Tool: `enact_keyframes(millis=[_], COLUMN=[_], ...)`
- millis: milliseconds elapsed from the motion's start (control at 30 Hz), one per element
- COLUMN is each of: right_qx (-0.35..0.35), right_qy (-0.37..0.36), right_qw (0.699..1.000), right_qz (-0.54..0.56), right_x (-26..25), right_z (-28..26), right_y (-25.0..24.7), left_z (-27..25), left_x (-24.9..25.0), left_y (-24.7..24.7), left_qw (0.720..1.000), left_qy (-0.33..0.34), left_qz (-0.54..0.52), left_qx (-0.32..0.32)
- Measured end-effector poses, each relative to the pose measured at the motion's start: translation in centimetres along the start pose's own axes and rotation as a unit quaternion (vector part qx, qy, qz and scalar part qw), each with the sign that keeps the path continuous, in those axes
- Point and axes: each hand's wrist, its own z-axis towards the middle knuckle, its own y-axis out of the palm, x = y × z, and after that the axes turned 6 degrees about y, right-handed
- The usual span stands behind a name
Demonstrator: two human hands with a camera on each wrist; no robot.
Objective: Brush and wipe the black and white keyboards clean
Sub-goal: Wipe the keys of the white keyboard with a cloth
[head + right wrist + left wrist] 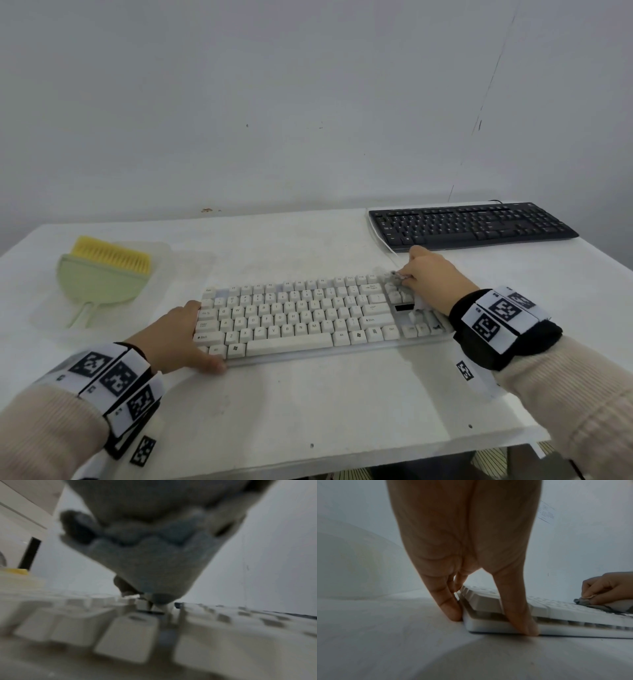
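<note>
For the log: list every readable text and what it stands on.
"Q W E R T Y", "Shift", "Alt": keycaps of the white keyboard.
Black keyboard: legends too small to read.
Wristbands: square code markers only, no words.
Paper on the wall: print blurred, unreadable.

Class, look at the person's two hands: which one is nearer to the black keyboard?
Right. The right hand wipes the white keyboard's far right corner, just short of the black keyboard. The left hand steadies the opposite end.
</note>
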Motion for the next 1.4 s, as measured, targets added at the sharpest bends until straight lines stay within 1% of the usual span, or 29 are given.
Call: enact_keyframes(millis=[67, 133, 267, 333, 433, 533, 600, 667, 700, 767, 833, 867, 933, 1000, 1067, 1133, 1300, 1400], right_qx=[0.004, -0.001, 0.0, -0.001, 0.01, 0.01, 0.008, 0.008, 0.013, 0.024, 0.028, 0.03, 0.034, 0.035, 0.039, 0.034, 0.018, 0.006], right_qy=[0.024, 0.027, -0.029, -0.034, -0.036, -0.016, 0.016, 0.04, 0.039, 0.018, -0.016, -0.037, -0.078, -0.087, -0.07, -0.037, 0.076, 0.14], right_qw=[1.0, 1.0, 0.999, 0.999, 0.999, 1.0, 0.999, 0.999, 0.999, 0.999, 0.995, 0.993, 0.991, 0.993, 0.996, 0.999, 0.997, 0.99], right_qz=[-0.003, 0.0, 0.023, 0.019, 0.017, -0.016, -0.028, -0.025, -0.015, 0.032, 0.093, 0.106, 0.104, 0.077, 0.048, 0.015, 0.011, -0.017], right_x=[0.5, 0.3, -1.8, -2.0, -0.6, 1.5, 2.4, 2.9, 3.0, 2.8, 2.0, 1.5, 0.5, 0.0, 0.3, 1.4, 6.7, 9.6], right_z=[0.0, 0.0, -0.3, -0.4, -0.5, -0.3, 0.0, 0.1, 0.1, -0.1, -0.7, -0.9, -0.9, -0.6, -0.2, 0.2, -0.2, -0.8], right_y=[-0.3, -0.7, -0.9, -0.2, 0.1, -0.1, -0.4, -0.8, -0.9, -1.1, -0.8, -0.4, 0.3, 0.8, 0.9, 0.8, 0.0, 0.3], left_z=[0.0, 0.1, 0.2, 0.2, 0.2, 0.1, 0.1, 0.1, 0.1, 0.0, 0.0, 0.0, 0.0, 0.0, -0.1, -0.1, -0.1, -0.2], left_x=[0.0, -0.1, -0.1, 0.0, 0.3, 0.3, 0.3, 0.2, 0.2, 0.3, 0.3, 0.4, 0.5, 0.7, 0.9, 1.0, 0.9, 0.8], left_y=[0.0, 0.1, 0.0, 0.0, 0.0, 0.0, 0.0, -0.1, -0.1, -0.3, -0.4, -0.4, -0.5, -0.4, -0.4, -0.3, -0.3, -0.3], left_qw=[1.0, 1.0, 1.0, 1.0, 1.0, 1.0, 1.0, 1.0, 1.0, 1.0, 0.999, 0.999, 0.999, 0.999, 0.999, 0.999, 0.999, 0.999], left_qy=[-0.003, -0.003, -0.003, -0.005, -0.004, -0.003, -0.005, -0.008, -0.009, -0.012, -0.014, -0.016, -0.018, -0.019, -0.016, -0.014, -0.011, -0.014], left_qz=[0.0, 0.003, 0.013, 0.017, 0.017, 0.018, 0.022, 0.022, 0.022, 0.023, 0.024, 0.027, 0.03, 0.031, 0.037, 0.037, 0.031, 0.031], left_qx=[0.003, 0.004, 0.004, 0.0, 0.0, -0.002, -0.002, -0.004, -0.006, -0.01, -0.015, -0.017, -0.019, -0.018, -0.016, -0.015, -0.011, -0.01])
